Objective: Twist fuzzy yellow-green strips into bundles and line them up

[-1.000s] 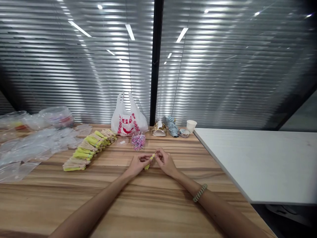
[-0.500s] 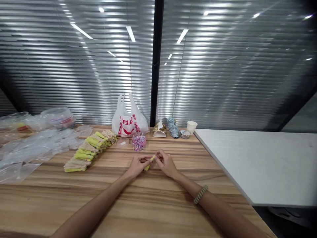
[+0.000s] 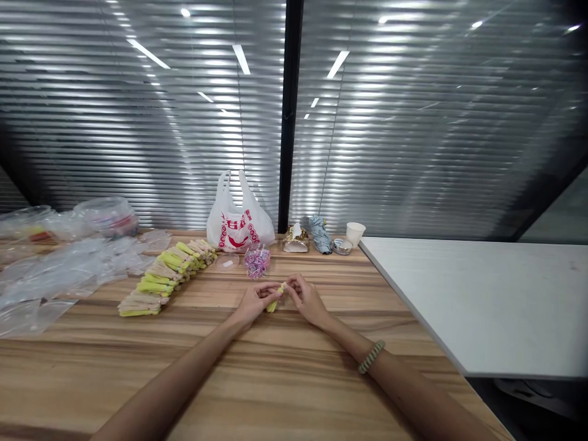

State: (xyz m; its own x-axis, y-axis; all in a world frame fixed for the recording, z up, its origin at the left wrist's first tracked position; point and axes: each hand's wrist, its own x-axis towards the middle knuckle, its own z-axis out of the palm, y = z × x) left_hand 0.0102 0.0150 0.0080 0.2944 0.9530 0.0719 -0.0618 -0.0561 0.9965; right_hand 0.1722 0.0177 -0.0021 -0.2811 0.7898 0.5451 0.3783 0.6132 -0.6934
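Observation:
Between my two hands is a small yellow bundle (image 3: 272,305), tilted, over the wooden table (image 3: 257,380). My left hand (image 3: 252,304) pinches it from the left. The fingertips of my right hand (image 3: 309,302) are closed at its upper end; whether they grip the bundle or something tiny there is too small to tell. Beyond my hands stands a clear container of pink and purple bits (image 3: 257,261). To the left lies a long row of yellow and beige bundles (image 3: 169,272).
Clear plastic bags (image 3: 68,269) and round plastic tubs (image 3: 108,217) cover the left side. Along the back stand a white carrier bag (image 3: 239,226), a gold tissue pack (image 3: 296,239), a blue wrapped item (image 3: 320,234), a tape roll (image 3: 342,246) and a white cup (image 3: 355,233). A white table (image 3: 487,306) adjoins at right.
Both hands stay together around the yellow bundle, with the right fingertips shifted slightly at its upper end. The whole view has moved a little.

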